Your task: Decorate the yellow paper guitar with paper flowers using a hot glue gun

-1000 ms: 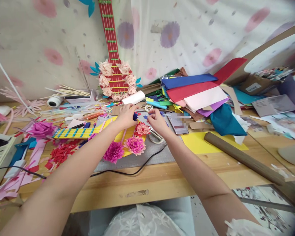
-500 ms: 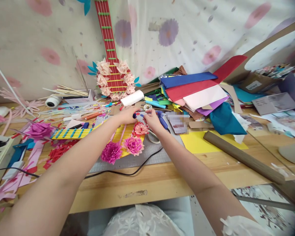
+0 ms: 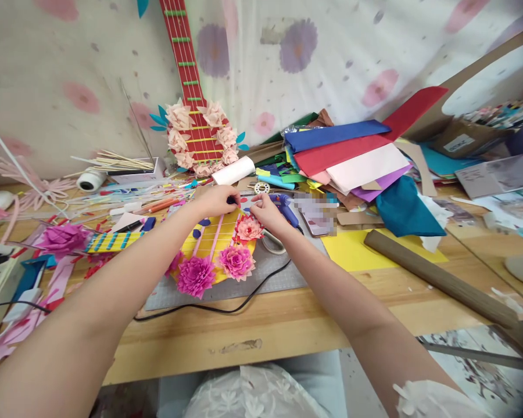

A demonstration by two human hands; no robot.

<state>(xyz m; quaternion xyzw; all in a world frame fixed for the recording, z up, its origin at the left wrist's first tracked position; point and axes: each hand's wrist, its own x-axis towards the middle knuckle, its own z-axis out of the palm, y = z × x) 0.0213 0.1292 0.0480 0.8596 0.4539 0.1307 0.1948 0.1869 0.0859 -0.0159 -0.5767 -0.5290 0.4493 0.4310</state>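
Note:
My left hand [image 3: 220, 201] is above the far edge of a yellow paper guitar [image 3: 206, 239], its fingers closed round a small dark blue piece [image 3: 232, 200]. Just to the right, my right hand [image 3: 265, 210] has thumb and finger pinched together; whatever is between them is too small to make out. The guitar lies flat, its striped neck [image 3: 117, 241] pointing left. Pink flowers [image 3: 236, 262] and a magenta flower [image 3: 196, 276] sit on its near side. Dark blue pieces [image 3: 204, 223] lie on its yellow face. My left forearm covers part of the neck.
A blue glue gun [image 3: 286, 210] and a phone [image 3: 314, 215] lie right of my hands. Scissor handles [image 3: 273, 242] rest on the grey mat [image 3: 265, 278], crossed by a black cord [image 3: 226, 309]. Behind stand a red paper guitar [image 3: 203, 139] and stacked coloured paper [image 3: 348, 148].
My left hand has drawn slightly left and away from my right hand, still with the dark blue piece. The yellow guitar's body shows more, with blue pieces visible on it.

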